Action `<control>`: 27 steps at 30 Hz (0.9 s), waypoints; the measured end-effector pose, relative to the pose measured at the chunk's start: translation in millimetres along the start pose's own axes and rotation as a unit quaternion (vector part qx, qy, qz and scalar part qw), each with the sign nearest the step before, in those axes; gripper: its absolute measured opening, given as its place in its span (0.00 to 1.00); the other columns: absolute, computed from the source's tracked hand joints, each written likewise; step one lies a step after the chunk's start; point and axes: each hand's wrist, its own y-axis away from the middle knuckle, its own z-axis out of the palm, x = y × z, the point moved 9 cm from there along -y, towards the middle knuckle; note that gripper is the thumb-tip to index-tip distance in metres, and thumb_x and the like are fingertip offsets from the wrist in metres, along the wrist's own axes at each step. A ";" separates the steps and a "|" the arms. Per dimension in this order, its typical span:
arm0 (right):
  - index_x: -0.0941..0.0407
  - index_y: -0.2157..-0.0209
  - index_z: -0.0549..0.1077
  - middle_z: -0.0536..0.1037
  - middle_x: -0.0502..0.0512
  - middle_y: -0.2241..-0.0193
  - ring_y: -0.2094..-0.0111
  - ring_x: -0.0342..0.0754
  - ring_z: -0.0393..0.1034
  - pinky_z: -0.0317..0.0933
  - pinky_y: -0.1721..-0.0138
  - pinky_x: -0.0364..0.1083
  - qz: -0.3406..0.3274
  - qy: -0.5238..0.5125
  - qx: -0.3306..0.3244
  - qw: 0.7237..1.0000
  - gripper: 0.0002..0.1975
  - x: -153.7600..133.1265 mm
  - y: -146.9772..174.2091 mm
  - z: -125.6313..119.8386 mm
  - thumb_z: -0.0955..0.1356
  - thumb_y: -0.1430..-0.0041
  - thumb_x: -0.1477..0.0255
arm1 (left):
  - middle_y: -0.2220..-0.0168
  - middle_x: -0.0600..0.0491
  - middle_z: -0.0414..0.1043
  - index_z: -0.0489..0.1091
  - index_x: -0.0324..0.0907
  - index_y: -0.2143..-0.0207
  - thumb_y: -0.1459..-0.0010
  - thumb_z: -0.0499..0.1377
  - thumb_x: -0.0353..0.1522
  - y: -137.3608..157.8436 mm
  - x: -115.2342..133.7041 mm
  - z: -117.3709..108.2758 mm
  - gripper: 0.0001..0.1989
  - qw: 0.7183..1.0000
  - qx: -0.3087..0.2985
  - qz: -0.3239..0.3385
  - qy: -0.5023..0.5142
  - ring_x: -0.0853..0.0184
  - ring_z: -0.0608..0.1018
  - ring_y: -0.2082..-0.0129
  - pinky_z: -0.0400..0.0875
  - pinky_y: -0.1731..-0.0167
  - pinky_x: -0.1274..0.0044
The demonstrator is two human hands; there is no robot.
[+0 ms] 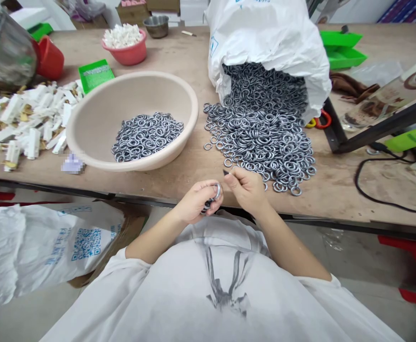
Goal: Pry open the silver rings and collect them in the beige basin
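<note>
My left hand (201, 200) is closed around a few grey rings (216, 191) just off the table's front edge. Close beside it, my right hand (246, 189) pinches a small dark pointed tool (226, 173); most of it is hidden by the fingers, so its kind does not show. Beyond my right hand spreads a heap of grey rings (265, 142), spilling from the mouth of a white sack (268, 33) lying on its side. To the left, a large beige basin (82, 128) holds many more of the same rings (147, 135).
White and brass-coloured parts (33, 118) lie piled at the left, near a metal pot (8, 52). A red bowl (131, 54) of white pieces and a green tray (95, 76) stand behind the basin. At right are a black metal bracket (379, 128) and a cable (361, 185).
</note>
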 end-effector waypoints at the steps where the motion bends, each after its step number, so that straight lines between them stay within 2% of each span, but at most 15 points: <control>1: 0.54 0.78 0.62 0.59 0.45 0.83 0.80 0.40 0.52 0.46 0.75 0.44 0.012 -0.015 0.018 1.000 0.28 3.5 -0.1 -3.3 0.60 0.33 0.48 | 0.84 0.60 0.60 0.62 0.40 0.78 0.48 0.61 0.38 0.4 0.7 1.6 0.14 1.000 -0.009 -0.001 -0.009 0.79 0.59 0.88 0.51 0.87 0.84; 3: 0.55 0.74 0.67 0.62 0.45 0.81 0.78 0.41 0.54 0.49 0.75 0.43 0.011 -0.043 0.025 0.999 0.26 3.3 0.8 -4.8 0.62 0.35 0.47 | 0.84 0.60 0.60 0.62 0.40 0.78 0.48 0.60 0.37 0.3 0.8 1.3 0.13 1.000 -0.003 -0.010 -0.023 0.79 0.59 0.87 0.50 0.87 0.84; 7: 0.55 0.61 0.74 0.74 0.49 0.72 0.73 0.43 0.65 0.57 0.71 0.43 -0.010 -0.096 -0.015 0.995 0.21 -7.4 4.5 4.1 0.70 0.41 0.50 | 0.85 0.62 0.58 0.63 0.41 0.73 0.50 0.61 0.38 -2.4 -5.0 -1.2 0.12 0.998 0.028 -0.042 -0.043 0.78 0.58 0.87 0.50 0.88 0.84; 11: 0.55 0.63 0.75 0.74 0.49 0.73 0.74 0.43 0.67 0.60 0.72 0.43 0.031 -0.153 -0.053 0.986 0.17 -4.1 7.1 14.7 0.70 0.40 0.54 | 0.84 0.63 0.57 0.63 0.42 0.71 0.50 0.62 0.41 -5.1 -11.1 -0.8 0.14 0.997 0.042 -0.047 -0.042 0.78 0.58 0.87 0.50 0.88 0.84; 15: 0.54 0.66 0.72 0.73 0.48 0.77 0.77 0.43 0.68 0.62 0.74 0.43 0.083 -0.214 -0.065 0.971 0.16 4.5 9.4 18.7 0.66 0.36 0.55 | 0.85 0.61 0.58 0.60 0.42 0.75 0.51 0.59 0.37 -6.4 -16.1 3.5 0.11 0.996 0.032 -0.062 -0.063 0.78 0.57 0.87 0.49 0.88 0.84; 18: 0.54 0.68 0.72 0.72 0.48 0.78 0.77 0.42 0.66 0.61 0.73 0.42 0.074 -0.198 -0.048 0.976 0.14 4.8 10.4 12.0 0.67 0.36 0.58 | 0.84 0.61 0.59 0.61 0.42 0.74 0.52 0.60 0.37 -7.4 -14.7 5.9 0.10 0.995 0.031 -0.059 -0.072 0.78 0.57 0.87 0.49 0.87 0.84; 21: 0.54 0.64 0.74 0.72 0.47 0.75 0.76 0.42 0.64 0.59 0.74 0.42 0.051 -0.160 -0.043 0.985 0.10 4.5 12.3 6.4 0.70 0.41 0.62 | 0.83 0.62 0.57 0.64 0.41 0.71 0.52 0.61 0.40 -9.7 -12.7 8.8 0.13 0.996 0.029 -0.043 -0.069 0.78 0.57 0.86 0.49 0.87 0.83; 24: 0.54 0.62 0.74 0.71 0.46 0.75 0.76 0.42 0.62 0.58 0.74 0.43 0.052 -0.159 -0.060 0.984 0.11 8.0 14.9 7.5 0.72 0.44 0.63 | 0.82 0.61 0.57 0.66 0.40 0.71 0.53 0.62 0.40 -13.0 -11.9 10.7 0.13 0.997 0.030 -0.034 -0.069 0.78 0.57 0.85 0.50 0.87 0.83; 27: 0.53 0.57 0.73 0.74 0.48 0.71 0.73 0.43 0.65 0.60 0.72 0.43 0.048 -0.179 -0.053 0.981 0.16 9.4 16.2 3.8 0.74 0.46 0.64 | 0.82 0.61 0.58 0.65 0.40 0.72 0.51 0.62 0.39 -15.4 -1.9 9.6 0.12 0.995 0.039 -0.029 -0.084 0.78 0.57 0.86 0.50 0.87 0.83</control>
